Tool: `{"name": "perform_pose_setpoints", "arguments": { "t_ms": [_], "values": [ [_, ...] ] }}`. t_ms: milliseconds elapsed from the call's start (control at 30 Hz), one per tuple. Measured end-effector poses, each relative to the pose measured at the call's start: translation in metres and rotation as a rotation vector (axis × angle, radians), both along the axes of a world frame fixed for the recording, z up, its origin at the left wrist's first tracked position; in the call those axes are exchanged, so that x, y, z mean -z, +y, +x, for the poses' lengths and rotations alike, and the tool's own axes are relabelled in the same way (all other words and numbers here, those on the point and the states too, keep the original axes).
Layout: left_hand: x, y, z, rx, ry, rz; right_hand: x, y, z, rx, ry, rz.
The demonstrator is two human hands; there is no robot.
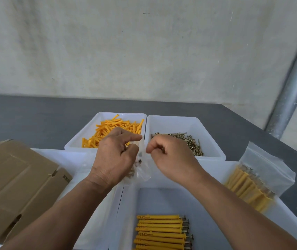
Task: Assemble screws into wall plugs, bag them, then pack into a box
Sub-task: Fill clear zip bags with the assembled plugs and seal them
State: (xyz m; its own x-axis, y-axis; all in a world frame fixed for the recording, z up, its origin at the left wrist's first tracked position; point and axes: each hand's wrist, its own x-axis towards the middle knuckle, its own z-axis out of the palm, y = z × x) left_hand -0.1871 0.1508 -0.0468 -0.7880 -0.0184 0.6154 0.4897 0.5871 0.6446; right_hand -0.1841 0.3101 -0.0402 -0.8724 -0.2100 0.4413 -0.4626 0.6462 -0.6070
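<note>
So, both hands were up over the middle of the bench with a thin, crinkly clear bag [142, 166] between them. The left hand [115, 156] pinched its top edge between thumb and forefinger, and the right hand [169, 156] had its fingers curled with the tips nipping the other side of the bag's mouth, as far as I could tell. A few dark bits showed through the plastic, too blurry to call. Behind the hands sat two glossy white tubs side by side, rims touching: the plug bin [122, 114] with a loose heap of ribbed orange plugs [108, 129], and the screw bin [180, 121] with a tangle of thin brassy screws [185, 141]. Closest to me, the front bin [162, 195] had assembled plugs [159, 230] laid in a neat row, metal heads all pointing right. Off to the right a filled bag [257, 183] lay at an angle, packed with yellow plugs, its clear flap sticking up. On the left was a brown cardboard box [14, 177], matte, flaps loose, partly over the bench edge. Free room was the strip of bench behind the tubs and the back left corner. It all sat on a dark grey matte table [35, 120] against a blotchy pale wall [144, 51], with a dull metal pipe [292, 87] leaning up the right side.
</note>
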Motion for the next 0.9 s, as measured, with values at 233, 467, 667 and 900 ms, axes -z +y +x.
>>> {"name": "perform_pose_setpoints", "arguments": {
  "t_ms": [233,467,667,900],
  "values": [
    [0.0,-0.001,0.001,0.006,-0.006,-0.005,0.002,0.022,0.005,-0.023,-0.719,0.716],
    [0.0,-0.002,0.001,-0.001,-0.005,-0.009,0.029,0.019,-0.002,-0.104,-1.029,0.938],
    [0.001,-0.002,0.001,0.002,-0.012,0.002,0.039,0.014,-0.006,-0.125,-1.111,0.962],
    [0.003,-0.003,-0.002,-0.013,-0.008,-0.008,0.043,0.015,-0.009,-0.126,-1.15,0.952]
  ]
}}
